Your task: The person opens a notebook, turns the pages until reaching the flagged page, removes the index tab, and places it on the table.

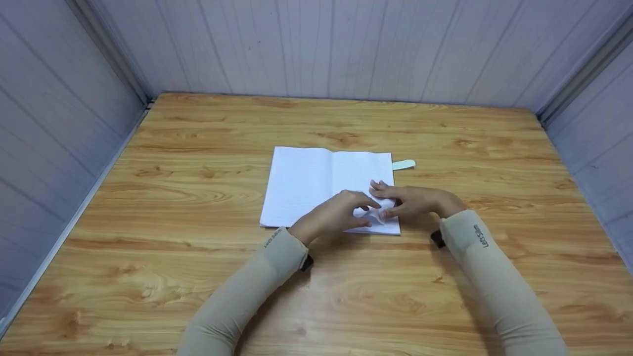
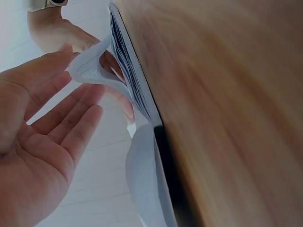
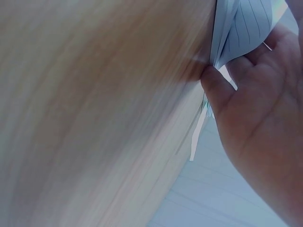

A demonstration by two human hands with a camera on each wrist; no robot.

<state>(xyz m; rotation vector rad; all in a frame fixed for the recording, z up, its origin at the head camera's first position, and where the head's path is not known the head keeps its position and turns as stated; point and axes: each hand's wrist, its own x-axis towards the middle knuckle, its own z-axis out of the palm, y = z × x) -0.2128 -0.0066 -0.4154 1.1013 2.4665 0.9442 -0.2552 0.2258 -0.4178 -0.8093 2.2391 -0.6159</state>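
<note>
A notebook (image 1: pixel 296 183) lies spread on the wooden table, its white pages facing up. Near the front of its right half, a lined page (image 2: pixel 90 64) bulges upward in a loose curl. My left hand (image 1: pixel 341 210) reaches over the notebook from the left, thumb and index finger spread around the crest of that curl. From the right, my right hand (image 1: pixel 413 200) rests on the right half, fingers spread over the paper. The right thumb (image 3: pixel 218 87) touches the notebook's edge beside the curl. Behind the curled page, the right fingers are partly hidden.
A pale green strip (image 1: pixel 404 164) sticks out past the notebook's right edge. Wood-grain tabletop (image 1: pixel 173 198) surrounds the notebook. White panelled walls (image 1: pixel 306 49) stand at the back and both sides. Beige sleeves (image 1: pixel 494 277) cover both forearms.
</note>
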